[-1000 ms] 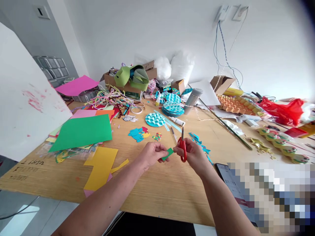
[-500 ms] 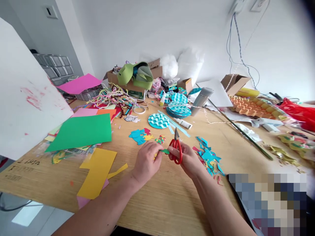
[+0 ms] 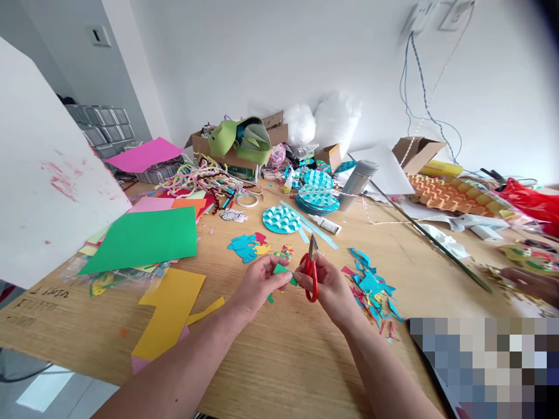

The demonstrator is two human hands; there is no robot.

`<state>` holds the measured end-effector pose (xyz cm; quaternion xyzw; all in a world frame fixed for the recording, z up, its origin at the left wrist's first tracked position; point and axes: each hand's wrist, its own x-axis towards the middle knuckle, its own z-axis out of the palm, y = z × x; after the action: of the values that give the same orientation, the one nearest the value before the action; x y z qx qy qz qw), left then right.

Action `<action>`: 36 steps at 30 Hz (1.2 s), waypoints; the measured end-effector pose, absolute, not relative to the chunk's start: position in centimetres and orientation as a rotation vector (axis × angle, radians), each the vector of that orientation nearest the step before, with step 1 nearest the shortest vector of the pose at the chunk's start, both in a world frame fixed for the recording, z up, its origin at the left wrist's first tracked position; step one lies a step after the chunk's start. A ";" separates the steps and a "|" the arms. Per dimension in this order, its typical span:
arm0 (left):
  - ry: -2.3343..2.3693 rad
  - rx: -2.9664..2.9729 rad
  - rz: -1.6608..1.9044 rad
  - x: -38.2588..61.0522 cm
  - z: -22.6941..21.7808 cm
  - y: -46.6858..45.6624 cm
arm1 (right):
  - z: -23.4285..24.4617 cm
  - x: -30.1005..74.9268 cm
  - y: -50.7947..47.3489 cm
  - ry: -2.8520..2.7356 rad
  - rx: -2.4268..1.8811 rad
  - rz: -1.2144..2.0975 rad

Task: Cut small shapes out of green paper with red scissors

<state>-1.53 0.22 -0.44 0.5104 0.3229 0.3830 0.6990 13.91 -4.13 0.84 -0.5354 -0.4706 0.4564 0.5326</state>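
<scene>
The left hand pinches a small green paper piece between thumb and fingers, above the wooden table. The right hand grips a pair of red-handled scissors, blades pointing away from the person. Its fingertips seem to touch the paper's near end, though the overlap makes this hard to tell. A tiny green scrap lies below the left hand. Just beyond the hands are a blue fish cutout (a yellow one and a red one sit against it) and a heap of colourful bits. Mostly blue scraps lie right of the right hand; a large green sheet rests farther left.
</scene>
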 end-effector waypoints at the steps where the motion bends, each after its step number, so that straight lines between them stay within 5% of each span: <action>1: 0.736 1.129 0.831 -1.5 -0.4 0.2 | 0.8 13.9 -4.2 -1.130 -1.276 1.095; 20: 0.858 1.265 0.755 -1.3 -0.1 -0.2 | 0.1 13.6 -4.1 -1.244 -1.306 1.007; 36: 0.699 0.791 0.938 -2.1 -0.8 1.1 | 0.4 13.4 -5.1 -1.472 -1.436 1.043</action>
<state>-2.07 1.07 -0.77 0.3635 0.3211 0.4309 0.7609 13.38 -5.07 0.43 -0.5690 -0.5834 0.4136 0.4059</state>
